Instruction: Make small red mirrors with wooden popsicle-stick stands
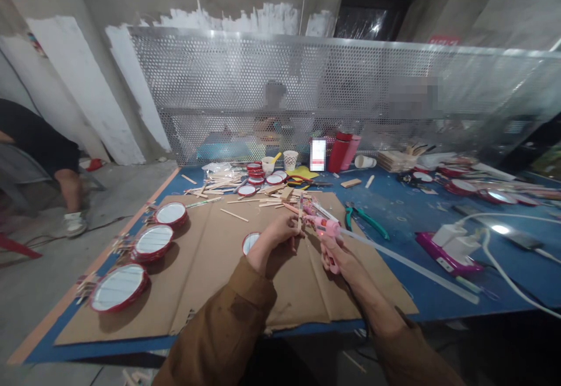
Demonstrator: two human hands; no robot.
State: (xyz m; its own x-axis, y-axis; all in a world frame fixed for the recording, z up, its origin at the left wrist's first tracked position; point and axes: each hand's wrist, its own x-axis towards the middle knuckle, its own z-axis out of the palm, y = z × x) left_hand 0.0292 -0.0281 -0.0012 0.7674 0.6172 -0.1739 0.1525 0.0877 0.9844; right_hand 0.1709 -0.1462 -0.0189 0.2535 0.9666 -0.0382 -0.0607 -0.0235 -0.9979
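My right hand (337,257) is wrapped round the grip of a pink glue gun (326,229), with a long clear glue stick (407,266) trailing out of its back. Just left of the nozzle, my left hand (280,231) pinches a thin wooden stick (300,210) held upright. The nozzle is close to the stick; whether they touch I cannot tell. Partly behind my left wrist lies a round red-rimmed piece with a white face (249,243). Under both hands spreads a flat cardboard sheet (210,292).
Several red-rimmed round pieces with stick ends (119,288) line the cardboard's left side. Loose wooden sticks (223,184) and paper cups (290,160) lie farther back. Green-handled pliers (368,222), a purple power strip (447,257) with cables and a red bottle (339,152) are rightward. A perforated metal panel (236,70) stands behind.
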